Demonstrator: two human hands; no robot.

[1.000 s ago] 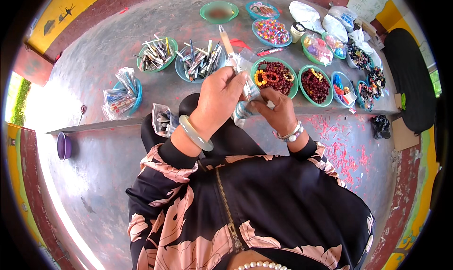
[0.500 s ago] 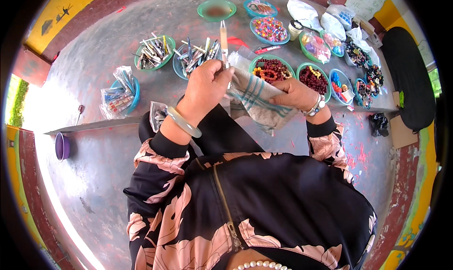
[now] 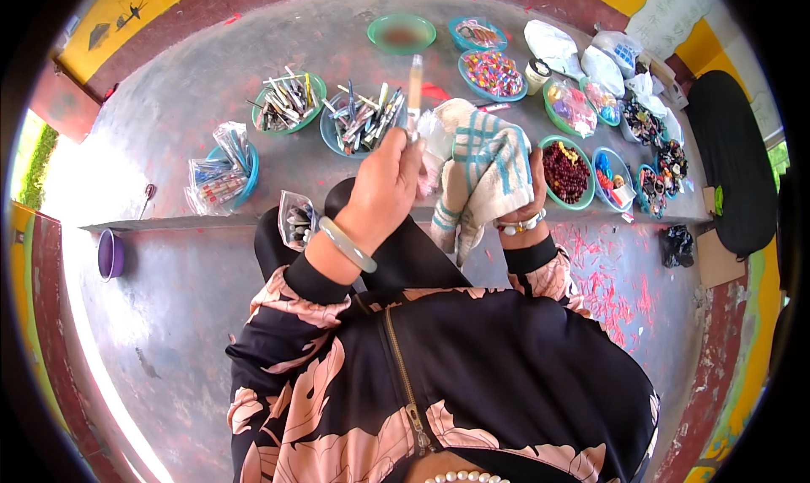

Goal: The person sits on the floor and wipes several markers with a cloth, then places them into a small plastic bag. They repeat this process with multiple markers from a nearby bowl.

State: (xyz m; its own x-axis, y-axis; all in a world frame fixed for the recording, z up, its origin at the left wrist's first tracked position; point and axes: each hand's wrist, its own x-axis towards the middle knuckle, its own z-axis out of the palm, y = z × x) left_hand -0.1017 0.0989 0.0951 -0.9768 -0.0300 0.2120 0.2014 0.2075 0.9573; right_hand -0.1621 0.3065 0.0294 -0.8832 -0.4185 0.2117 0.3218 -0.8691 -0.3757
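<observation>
Upright in the fingers of my left hand point(image 3: 381, 183) is a slim pen point(image 3: 416, 86) with a pale barrel and a clear upper end. The hand is closed round its lower part. My right hand point(image 3: 537, 189) grips a cream towel point(image 3: 494, 150) with teal check stripes. The towel is bunched and drapes over that hand, hiding most of its fingers. A gap separates the towel's upper part from the pen. Beyond my left hand, a blue basin of pens point(image 3: 364, 120) stands on the grey ledge.
On the ledge are a green basin of pens point(image 3: 287, 103), bagged pens point(image 3: 221, 175), a basin of dark red beads point(image 3: 567, 171), colourful wrapped pieces point(image 3: 494, 72) and white plastic bags point(image 3: 553, 46). A small bag point(image 3: 297, 221) rests by my left leg. A purple bucket point(image 3: 110, 255) stands on the floor.
The towel, earlier stretched between my two hands beside the pen, is now bunched over my right hand and apart from the pen. My left hand still holds the pen, slightly lower.
</observation>
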